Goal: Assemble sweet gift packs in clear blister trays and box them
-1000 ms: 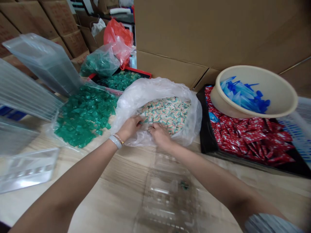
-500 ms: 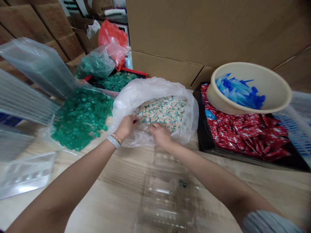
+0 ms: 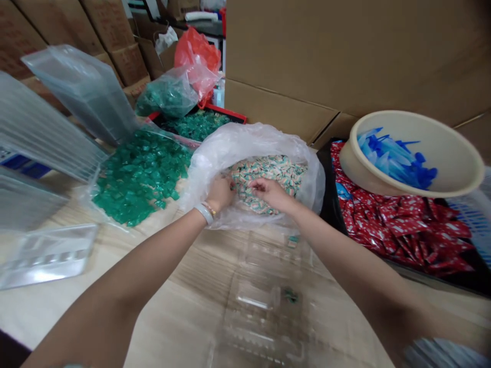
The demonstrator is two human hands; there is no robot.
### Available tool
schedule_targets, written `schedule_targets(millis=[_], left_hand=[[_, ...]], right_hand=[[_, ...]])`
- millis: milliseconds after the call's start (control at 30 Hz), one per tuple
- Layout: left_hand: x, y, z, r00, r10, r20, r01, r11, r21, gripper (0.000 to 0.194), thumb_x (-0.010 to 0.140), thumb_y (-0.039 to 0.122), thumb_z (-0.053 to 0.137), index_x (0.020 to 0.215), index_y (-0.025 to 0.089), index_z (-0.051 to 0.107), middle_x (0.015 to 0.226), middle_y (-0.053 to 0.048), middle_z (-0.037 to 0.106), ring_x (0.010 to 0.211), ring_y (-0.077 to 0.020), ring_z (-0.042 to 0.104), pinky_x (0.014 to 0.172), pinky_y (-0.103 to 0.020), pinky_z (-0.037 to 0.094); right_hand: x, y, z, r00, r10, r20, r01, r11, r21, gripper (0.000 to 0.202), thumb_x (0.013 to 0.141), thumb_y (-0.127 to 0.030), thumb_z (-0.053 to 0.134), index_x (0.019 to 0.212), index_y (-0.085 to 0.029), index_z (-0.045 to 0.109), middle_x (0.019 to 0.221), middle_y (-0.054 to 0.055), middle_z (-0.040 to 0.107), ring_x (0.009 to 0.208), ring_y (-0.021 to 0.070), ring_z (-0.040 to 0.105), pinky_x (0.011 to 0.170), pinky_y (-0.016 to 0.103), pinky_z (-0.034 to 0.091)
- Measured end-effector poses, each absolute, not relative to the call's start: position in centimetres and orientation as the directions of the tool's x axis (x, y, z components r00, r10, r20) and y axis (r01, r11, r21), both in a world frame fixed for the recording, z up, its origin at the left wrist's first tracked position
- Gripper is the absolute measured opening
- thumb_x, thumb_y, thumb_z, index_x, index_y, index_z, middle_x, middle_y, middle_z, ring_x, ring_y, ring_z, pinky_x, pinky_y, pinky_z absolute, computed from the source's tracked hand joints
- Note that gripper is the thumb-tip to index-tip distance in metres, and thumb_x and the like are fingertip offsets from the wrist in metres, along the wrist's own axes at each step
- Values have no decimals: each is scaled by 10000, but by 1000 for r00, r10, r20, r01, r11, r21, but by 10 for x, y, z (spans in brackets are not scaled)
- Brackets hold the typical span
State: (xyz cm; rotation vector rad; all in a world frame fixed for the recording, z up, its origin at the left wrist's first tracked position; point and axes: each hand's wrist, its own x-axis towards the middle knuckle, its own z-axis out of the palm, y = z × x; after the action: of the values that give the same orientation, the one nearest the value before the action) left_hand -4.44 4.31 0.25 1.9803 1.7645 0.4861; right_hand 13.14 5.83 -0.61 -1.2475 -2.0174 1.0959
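Observation:
A white plastic bag (image 3: 215,158) lies open on the wooden table (image 3: 172,286), filled with small striped pastel sweets (image 3: 284,171). My left hand (image 3: 219,193) is inside the bag's near-left edge, fingers curled among the sweets. My right hand (image 3: 271,193) reaches into the sweets beside it, fingers bent as if pinching some. What either hand grips is too small to tell. A clear plastic clamshell tray (image 3: 264,301) lies open on the table in front of me, with one green piece (image 3: 290,295) in it.
A heap of green wrapped sweets (image 3: 138,176) lies left of the bag. Stacked clear trays (image 3: 42,148) stand far left. At the right a black tray of red sachets (image 3: 402,225) carries a cream bowl (image 3: 452,174) of blue items. Cardboard boxes (image 3: 345,56) stand behind.
Both hands have moved further up into the bag; the right hand lifted from the bag's near edge into the sweets. The camera view shifted slightly.

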Motion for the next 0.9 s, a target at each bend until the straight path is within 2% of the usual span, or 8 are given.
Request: schedule_targets(millis=[100, 200, 333, 433, 600, 733, 833, 900], left_hand=[[-46, 33, 0, 155, 988, 21, 837, -143, 528, 198, 722, 133, 529, 897, 100, 616, 842, -102, 647, 760, -189, 584, 693, -268, 444], [-48, 26, -2, 184, 981, 58, 825, -186, 533, 208, 733, 125, 508, 915, 108, 607, 862, -99, 645, 774, -192, 585, 702, -275, 453], [-53, 23, -4, 234, 969, 80, 807, -239, 540, 251, 740, 109, 491, 950, 103, 628, 935, -108, 629, 830, -191, 575, 761, -281, 451], [-59, 23, -5, 234, 971, 51, 791, -220, 571, 273, 752, 113, 481, 966, 116, 651, 949, -97, 637, 838, -185, 577, 793, -283, 442], [-69, 24, -5, 253, 967, 30, 734, -212, 645, 257, 735, 117, 499, 928, 107, 668, 874, -74, 669, 779, -178, 581, 753, -279, 439], [-73, 25, -7, 246, 969, 3, 700, -179, 691, 237, 710, 119, 512, 881, 98, 674, 819, -61, 671, 724, -163, 573, 708, -267, 439], [-75, 24, -8, 258, 966, 0, 673, -179, 718, 218, 692, 111, 520, 844, 100, 676, 795, -58, 666, 714, -161, 566, 713, -269, 434], [-75, 24, -9, 259, 966, -16, 625, -155, 765, 221, 681, 101, 523, 843, 106, 673, 816, -58, 666, 737, -161, 566, 728, -265, 429]], right_hand=[[128, 45, -4, -507, 844, 175, 594, 489, -639, 153, 684, -80, 473, 751, -164, 581, 741, 23, 543, 727, 149, 485, 706, 280, 391], [125, 34, -7, -531, 815, 233, 649, 568, -507, 186, 702, -63, 449, 789, -163, 579, 793, 54, 544, 812, 180, 491, 747, 300, 395], [124, 25, -11, -507, 827, 242, 700, 559, -445, 192, 727, -76, 449, 832, -171, 579, 831, 63, 552, 828, 189, 500, 753, 305, 406], [125, 24, -9, -458, 857, 237, 718, 513, -469, 194, 741, -81, 449, 851, -167, 584, 851, 68, 568, 819, 181, 517, 748, 299, 414], [115, 30, -2, -487, 870, 74, 735, 454, -504, 268, 740, -63, 467, 959, -147, 595, 882, 60, 608, 783, 153, 539, 757, 271, 415], [96, 28, -1, -469, 883, -33, 847, 439, -300, 290, 763, -72, 440, 994, -127, 606, 896, 95, 596, 837, 178, 523, 780, 280, 399], [87, 20, -1, -439, 898, -32, 894, 433, -116, 284, 786, -80, 395, 945, -134, 623, 913, 118, 566, 870, 205, 498, 773, 302, 390], [85, 15, -1, -428, 903, -21, 902, 427, -61, 279, 796, -85, 379, 926, -139, 620, 947, 125, 549, 885, 214, 484, 773, 311, 386]])
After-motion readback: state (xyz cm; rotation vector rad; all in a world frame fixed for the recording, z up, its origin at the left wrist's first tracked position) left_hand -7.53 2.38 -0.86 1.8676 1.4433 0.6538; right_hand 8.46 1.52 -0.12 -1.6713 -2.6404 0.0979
